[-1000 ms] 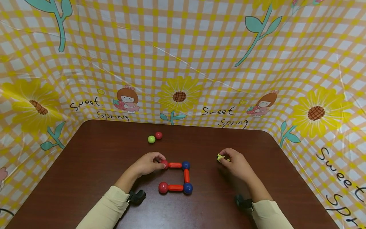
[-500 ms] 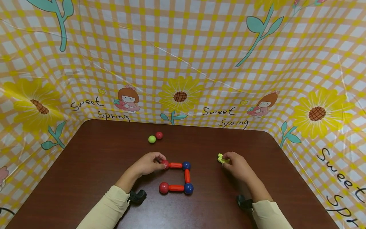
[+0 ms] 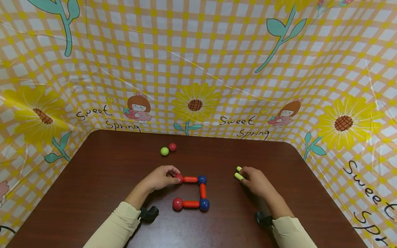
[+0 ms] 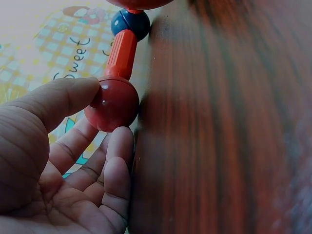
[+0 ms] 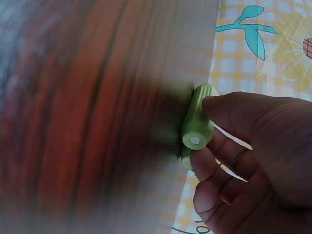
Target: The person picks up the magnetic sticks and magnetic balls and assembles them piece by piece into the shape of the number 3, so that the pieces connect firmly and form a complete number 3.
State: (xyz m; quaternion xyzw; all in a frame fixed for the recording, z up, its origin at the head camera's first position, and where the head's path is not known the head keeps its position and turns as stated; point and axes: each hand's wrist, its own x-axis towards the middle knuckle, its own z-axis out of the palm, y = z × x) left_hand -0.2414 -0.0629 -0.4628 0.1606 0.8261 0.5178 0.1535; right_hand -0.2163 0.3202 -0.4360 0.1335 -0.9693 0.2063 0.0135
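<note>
My left hand (image 3: 162, 177) pinches a red ball (image 4: 114, 105) between thumb and fingers. That ball is one end of a three-sided frame of magnetic pieces: red rods (image 3: 190, 179), blue balls (image 3: 202, 179) at two corners, and a second red ball (image 3: 177, 204) at the near end. To the right of the frame, my right hand (image 3: 255, 181) pinches a yellow-green magnetic rod (image 5: 198, 117), its thumb on the ribbed side. Behind it in the right wrist view shows part of another yellow-green rod (image 5: 186, 158), close to the fingertips. Both lie low over the table.
Farther back on the dark wooden table (image 3: 217, 151) lie a loose green ball (image 3: 164, 151) and a loose red ball (image 3: 172, 147), side by side. A checked cloth (image 3: 198, 51) with sunflowers rises around the back and sides.
The two yellow-green rods, bunched at my right fingertips before, now lie roughly parallel with a gap between their ends. My left hand and the frame stay where they were.
</note>
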